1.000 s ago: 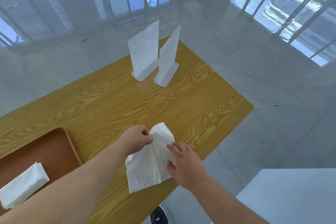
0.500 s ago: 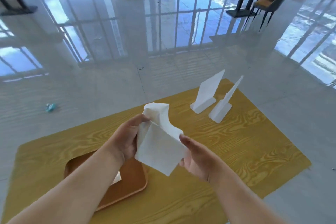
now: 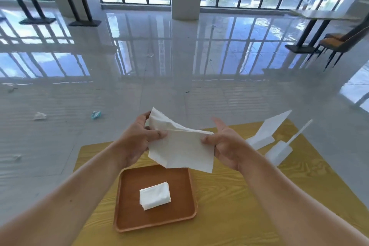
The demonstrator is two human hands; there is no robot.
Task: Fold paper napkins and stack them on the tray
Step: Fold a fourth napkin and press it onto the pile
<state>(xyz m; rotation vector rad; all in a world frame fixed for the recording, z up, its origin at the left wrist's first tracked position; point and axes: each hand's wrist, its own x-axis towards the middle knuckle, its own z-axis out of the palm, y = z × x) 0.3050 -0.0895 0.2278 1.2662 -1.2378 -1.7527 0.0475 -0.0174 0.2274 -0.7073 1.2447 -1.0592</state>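
A white paper napkin (image 3: 181, 150) hangs in the air above the table, partly unfolded and creased. My left hand (image 3: 137, 138) pinches its upper left corner and my right hand (image 3: 225, 142) grips its right edge. Below the napkin a brown wooden tray (image 3: 127, 213) lies on the yellow wood-grain table (image 3: 239, 205). A small stack of folded white napkins (image 3: 154, 197) rests near the middle of the tray.
Two white upright stands (image 3: 267, 132) (image 3: 283, 150) sit at the table's far right. The shiny tiled floor beyond holds scraps of litter (image 3: 96, 114). A chair (image 3: 343, 44) and table legs stand at the far right.
Both hands lifted the napkin off the table and spread it wider in the air. The view swung up and left, so the tray with its stack now lies under the hands.
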